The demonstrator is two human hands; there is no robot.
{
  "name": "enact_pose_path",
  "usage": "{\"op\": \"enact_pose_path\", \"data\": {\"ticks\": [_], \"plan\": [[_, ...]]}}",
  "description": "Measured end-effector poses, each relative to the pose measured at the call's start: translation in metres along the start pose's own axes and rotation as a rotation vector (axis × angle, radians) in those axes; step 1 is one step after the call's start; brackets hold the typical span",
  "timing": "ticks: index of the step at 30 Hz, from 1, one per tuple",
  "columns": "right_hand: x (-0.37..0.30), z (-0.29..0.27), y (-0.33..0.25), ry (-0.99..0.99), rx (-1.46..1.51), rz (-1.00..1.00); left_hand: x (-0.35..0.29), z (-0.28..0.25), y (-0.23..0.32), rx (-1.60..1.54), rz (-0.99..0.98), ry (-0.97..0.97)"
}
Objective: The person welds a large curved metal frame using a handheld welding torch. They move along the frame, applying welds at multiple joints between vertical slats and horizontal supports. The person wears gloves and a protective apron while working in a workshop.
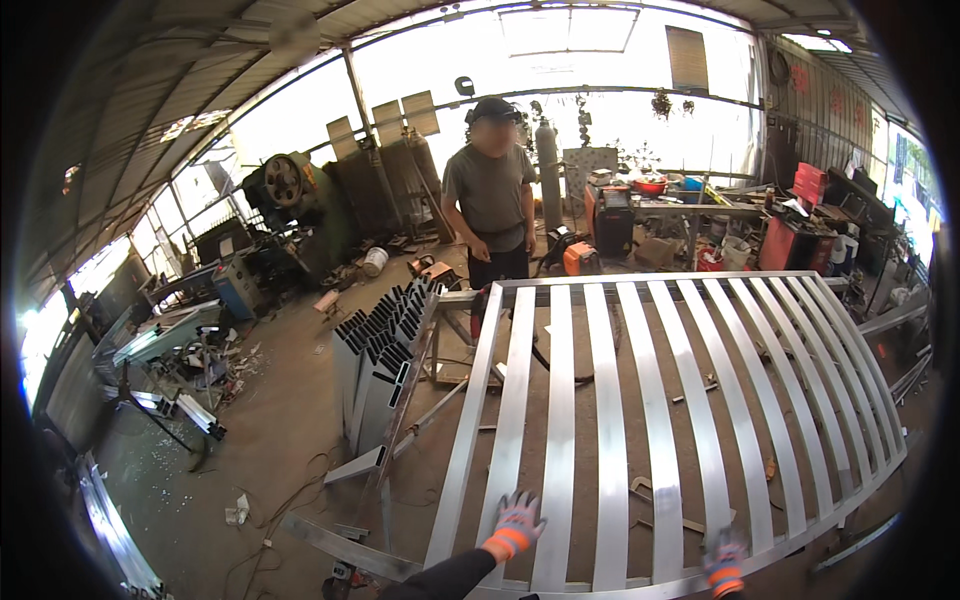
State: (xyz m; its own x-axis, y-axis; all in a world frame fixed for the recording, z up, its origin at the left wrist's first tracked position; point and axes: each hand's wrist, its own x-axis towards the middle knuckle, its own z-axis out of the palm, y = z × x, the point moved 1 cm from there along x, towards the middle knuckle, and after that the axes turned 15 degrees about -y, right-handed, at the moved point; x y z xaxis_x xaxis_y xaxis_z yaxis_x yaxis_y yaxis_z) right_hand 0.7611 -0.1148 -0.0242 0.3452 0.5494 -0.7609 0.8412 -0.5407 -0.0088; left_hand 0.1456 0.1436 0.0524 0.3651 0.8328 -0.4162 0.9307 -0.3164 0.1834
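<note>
1. A large silver metal panel [612, 450] lies in front of the person, its long slats running away from the body toward a straight far rail [650, 278].
2. The left hand [517, 515], gloved in grey and orange, reaches in below a dark sleeve [445, 578] and is over the second and third slats from the left. Its fingers are splayed rather than curled; whether the palm presses on the metal cannot be told.
3. The right hand [724, 560], gloved alike, is at the panel's near edge, over the lower end of a slat further right. It is blurred, so how far its fingers are curled, and whether they have hold of the slat, cannot be told.
4. Just left of the panel, a stack of metal tubes [375, 330] shows its dark ends.
5. Beyond the far rail stands a co-worker [490, 195] in a grey shirt, near an orange-and-black machine [579, 259] and a tall gas cylinder [548, 175].
</note>
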Motion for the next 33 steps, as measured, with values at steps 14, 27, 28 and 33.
{"op": "enact_pose_path", "data": {"ticks": [14, 27, 28, 33], "plan": [[-0.194, 0.079, -0.333, 0.278, 0.056, -1.149, -0.144, 0.125, -0.002, -0.264, -0.053, -0.044], [-0.186, 0.082, -0.374, 0.095, 0.164, -1.375, -0.355, 0.189, 0.006, -0.581, -0.5, 0.361], [-0.194, 0.09, -0.377, 0.066, 0.171, -1.38, -0.369, 0.201, -0.003, -0.591, -0.569, 0.463], [-0.246, 0.122, -0.377, -0.064, 0.173, -1.335, -0.437, 0.258, -0.134, -0.855, -1.027, 0.636]]}}
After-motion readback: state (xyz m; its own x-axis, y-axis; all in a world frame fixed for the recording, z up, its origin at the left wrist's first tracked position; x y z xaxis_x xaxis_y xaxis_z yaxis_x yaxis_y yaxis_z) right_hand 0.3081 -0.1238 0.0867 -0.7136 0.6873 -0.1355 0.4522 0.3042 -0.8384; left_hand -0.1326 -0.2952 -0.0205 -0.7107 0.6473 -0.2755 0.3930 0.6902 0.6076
